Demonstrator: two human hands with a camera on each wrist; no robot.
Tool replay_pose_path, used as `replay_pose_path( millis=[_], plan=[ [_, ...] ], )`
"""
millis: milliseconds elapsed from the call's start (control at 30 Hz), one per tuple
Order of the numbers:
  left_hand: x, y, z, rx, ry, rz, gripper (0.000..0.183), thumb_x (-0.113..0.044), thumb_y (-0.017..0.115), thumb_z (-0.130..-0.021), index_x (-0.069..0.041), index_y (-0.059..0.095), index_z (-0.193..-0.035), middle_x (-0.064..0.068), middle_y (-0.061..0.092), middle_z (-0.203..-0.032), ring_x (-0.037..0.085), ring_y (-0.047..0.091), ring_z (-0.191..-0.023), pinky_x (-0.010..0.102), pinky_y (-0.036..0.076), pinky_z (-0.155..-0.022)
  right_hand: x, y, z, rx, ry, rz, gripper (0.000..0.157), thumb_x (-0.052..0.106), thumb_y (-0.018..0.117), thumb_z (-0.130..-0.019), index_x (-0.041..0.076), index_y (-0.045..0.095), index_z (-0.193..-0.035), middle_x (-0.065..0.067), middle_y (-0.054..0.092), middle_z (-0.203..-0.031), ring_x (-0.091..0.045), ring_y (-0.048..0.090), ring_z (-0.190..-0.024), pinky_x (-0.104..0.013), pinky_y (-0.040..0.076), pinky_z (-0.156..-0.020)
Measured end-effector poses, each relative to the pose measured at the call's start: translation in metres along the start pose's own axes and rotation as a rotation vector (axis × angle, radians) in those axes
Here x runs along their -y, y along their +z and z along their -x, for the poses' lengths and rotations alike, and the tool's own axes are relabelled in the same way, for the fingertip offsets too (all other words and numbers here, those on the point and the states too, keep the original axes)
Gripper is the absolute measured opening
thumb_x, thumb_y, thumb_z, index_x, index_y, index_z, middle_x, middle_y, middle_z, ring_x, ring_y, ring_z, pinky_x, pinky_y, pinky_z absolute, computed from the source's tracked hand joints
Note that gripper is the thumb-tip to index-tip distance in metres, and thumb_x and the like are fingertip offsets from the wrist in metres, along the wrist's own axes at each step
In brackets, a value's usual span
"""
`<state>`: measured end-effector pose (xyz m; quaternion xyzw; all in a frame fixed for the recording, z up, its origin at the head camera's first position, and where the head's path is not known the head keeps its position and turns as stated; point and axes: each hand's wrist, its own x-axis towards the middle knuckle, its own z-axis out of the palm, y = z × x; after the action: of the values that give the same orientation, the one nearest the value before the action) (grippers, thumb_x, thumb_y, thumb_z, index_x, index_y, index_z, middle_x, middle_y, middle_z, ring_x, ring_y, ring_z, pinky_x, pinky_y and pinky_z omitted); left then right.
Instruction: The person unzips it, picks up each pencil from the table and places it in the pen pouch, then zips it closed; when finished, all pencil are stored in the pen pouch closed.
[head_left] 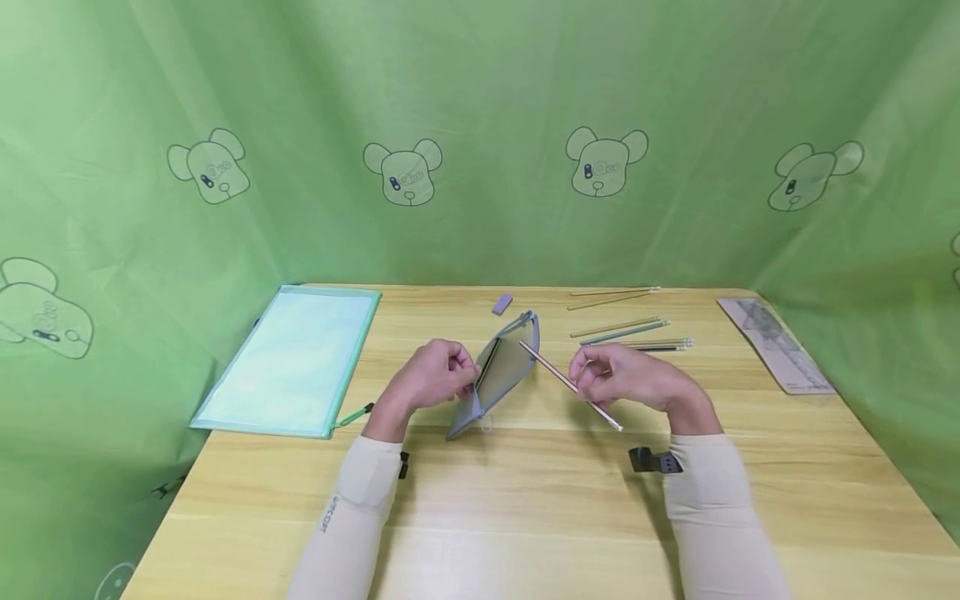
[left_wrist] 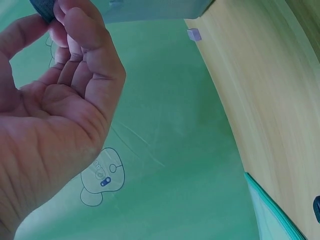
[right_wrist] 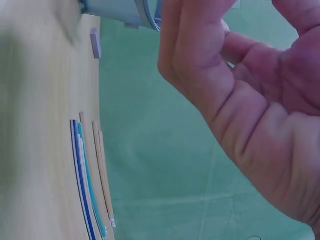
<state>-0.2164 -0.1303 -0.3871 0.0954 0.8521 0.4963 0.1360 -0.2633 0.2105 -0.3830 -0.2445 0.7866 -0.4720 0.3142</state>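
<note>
1. The green curtain (head_left: 495, 242) behind everything carries bear-head outlines; the lettering on them seems to read "Quo".
2. The wooden table (head_left: 525, 517) lies before it.
3. A teal-edged folder (head_left: 292, 362) lies flat on the table's left.
4. Of the pale sleeves, the left one (head_left: 348, 508) bears dark lettering, too small to read.
5. A pinkish printed board (head_left: 772, 346) lies far right; its small print is illegible.
6. The grey-blue pouch (head_left: 512, 367) stands tilted over mid-table, its mouth gaping; whether its lower corner touches the wood I cannot tell.
7. The left hand (head_left: 435, 372) pinches the pouch's edge between thumb and fingers.
8. The right hand (head_left: 617, 375) pinches a slim pencil (head_left: 551, 368), slanted up towards the pouch's mouth; whether its tip is inside is unclear.
9. Loose pencils (head_left: 617, 326) lie behind the right hand.
10. A purple block (head_left: 502, 304) rests just beyond the pouch.
</note>
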Motion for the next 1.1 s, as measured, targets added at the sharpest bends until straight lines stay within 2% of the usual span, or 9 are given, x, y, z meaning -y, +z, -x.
replay_pose_path(
  millis=[133, 267, 467, 667, 900, 1033, 1100],
  plan=[
    [0.0, 0.001, 0.0, 0.023, 0.015, -0.008, 0.016, -0.017, 0.067, -0.104, -0.006, 0.067, -0.092, 0.007, 0.072, -0.083, 0.022, 0.075, -0.076, 0.025, 0.054, -0.064, -0.002, 0.008, -0.011, -0.048, 0.024, -0.016, 0.027, 0.0, 0.071, -0.095, -0.01, 0.058, -0.115, -0.006, 0.069, -0.092, -0.014, 0.067, -0.078, -0.029, 0.06, -0.072],
    [-0.001, 0.003, 0.0, 0.047, 0.041, -0.016, 0.015, -0.015, 0.066, -0.104, -0.005, 0.068, -0.093, 0.008, 0.074, -0.087, 0.018, 0.074, -0.075, 0.029, 0.06, -0.068, -0.003, 0.018, -0.023, -0.117, 0.049, -0.036, 0.022, -0.003, 0.067, -0.091, -0.009, 0.06, -0.111, -0.003, 0.066, -0.086, -0.011, 0.064, -0.072, -0.027, 0.058, -0.07],
    [-0.002, 0.005, 0.0, 0.091, 0.062, -0.023, 0.014, -0.014, 0.067, -0.104, -0.006, 0.069, -0.092, 0.007, 0.073, -0.088, 0.021, 0.074, -0.078, 0.035, 0.062, -0.073, 0.002, 0.032, -0.034, -0.26, 0.075, -0.062, 0.013, -0.006, 0.065, -0.09, -0.005, 0.062, -0.103, -0.001, 0.061, -0.079, -0.011, 0.058, -0.069, -0.023, 0.05, -0.064],
    [-0.002, 0.008, 0.0, 0.113, 0.074, -0.015, 0.014, -0.012, 0.068, -0.103, -0.006, 0.069, -0.091, 0.007, 0.072, -0.086, 0.025, 0.074, -0.078, 0.042, 0.066, -0.08, 0.008, 0.046, -0.044, -0.358, 0.088, -0.021, 0.01, -0.003, 0.07, -0.09, 0.002, 0.064, -0.096, 0.0, 0.061, -0.082, -0.012, 0.059, -0.074, -0.023, 0.054, -0.067],
    [-0.004, 0.01, -0.001, 0.111, 0.088, -0.02, 0.014, -0.012, 0.068, -0.103, -0.005, 0.07, -0.091, 0.007, 0.073, -0.084, 0.02, 0.074, -0.076, 0.03, 0.063, -0.075, 0.015, 0.064, -0.056, -0.454, 0.065, 0.032, 0.011, 0.001, 0.076, -0.091, 0.0, 0.066, -0.097, -0.006, 0.067, -0.092, -0.015, 0.064, -0.08, -0.023, 0.06, -0.072],
    [-0.003, 0.01, -0.002, 0.112, 0.081, 0.021, 0.013, -0.012, 0.068, -0.104, -0.004, 0.07, -0.094, 0.008, 0.074, -0.085, 0.017, 0.073, -0.074, 0.033, 0.064, -0.075, 0.018, 0.071, -0.061, -0.489, 0.08, 0.014, 0.014, 0.004, 0.079, -0.093, 0.003, 0.065, -0.093, -0.003, 0.064, -0.084, -0.016, 0.064, -0.076, -0.031, 0.063, -0.073],
    [-0.003, 0.01, -0.002, 0.106, 0.07, 0.047, 0.013, -0.012, 0.068, -0.104, -0.003, 0.07, -0.094, 0.009, 0.075, -0.085, 0.017, 0.074, -0.074, 0.036, 0.065, -0.076, 0.02, 0.074, -0.062, -0.49, 0.088, -0.028, 0.014, 0.004, 0.079, -0.094, 0.004, 0.065, -0.093, -0.002, 0.064, -0.082, -0.017, 0.066, -0.076, -0.035, 0.065, -0.077]
  ],
)
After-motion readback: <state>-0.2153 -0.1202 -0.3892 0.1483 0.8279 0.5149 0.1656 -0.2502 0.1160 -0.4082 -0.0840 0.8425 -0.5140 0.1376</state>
